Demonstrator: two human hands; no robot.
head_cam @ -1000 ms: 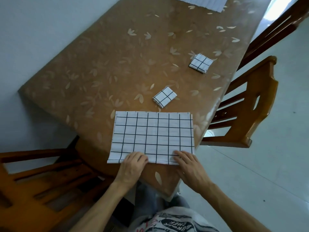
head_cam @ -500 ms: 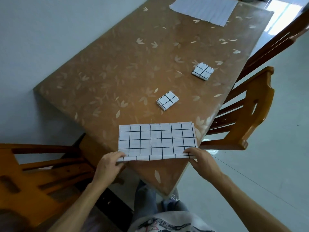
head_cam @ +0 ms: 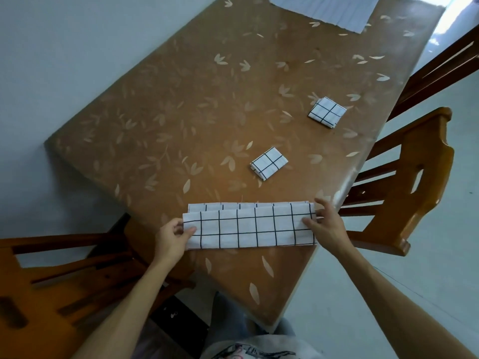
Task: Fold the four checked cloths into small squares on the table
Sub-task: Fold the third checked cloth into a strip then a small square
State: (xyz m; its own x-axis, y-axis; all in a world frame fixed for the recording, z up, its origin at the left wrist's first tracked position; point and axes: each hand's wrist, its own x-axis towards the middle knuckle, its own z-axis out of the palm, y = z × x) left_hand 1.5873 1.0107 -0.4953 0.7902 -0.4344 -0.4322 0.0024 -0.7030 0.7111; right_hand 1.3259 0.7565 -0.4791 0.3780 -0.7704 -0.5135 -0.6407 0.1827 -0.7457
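Observation:
A white cloth with black checks [head_cam: 248, 226] lies near the table's front corner, doubled over into a long strip. My left hand [head_cam: 172, 239] pinches its left end, thumb on top. My right hand [head_cam: 325, 224] pinches its right end, thumb over the top layer. The upper layer stops a little short of the far edge of the layer beneath. Two cloths folded into small squares lie beyond: one [head_cam: 269, 164] in the middle, one [head_cam: 327, 112] further right. An unfolded cloth [head_cam: 334, 9] lies flat at the table's far end.
The brown table [head_cam: 181, 120] has a leaf pattern and stands against a pale wall on the left. One wooden chair [head_cam: 404, 182] stands at the right edge, another [head_cam: 51, 270] at the near left. Pale floor lies to the right.
Both hands slid out to the cloth's near corners, lifted the near edge and carried it away from me over the far half. The flat cloth is now a long doubled strip.

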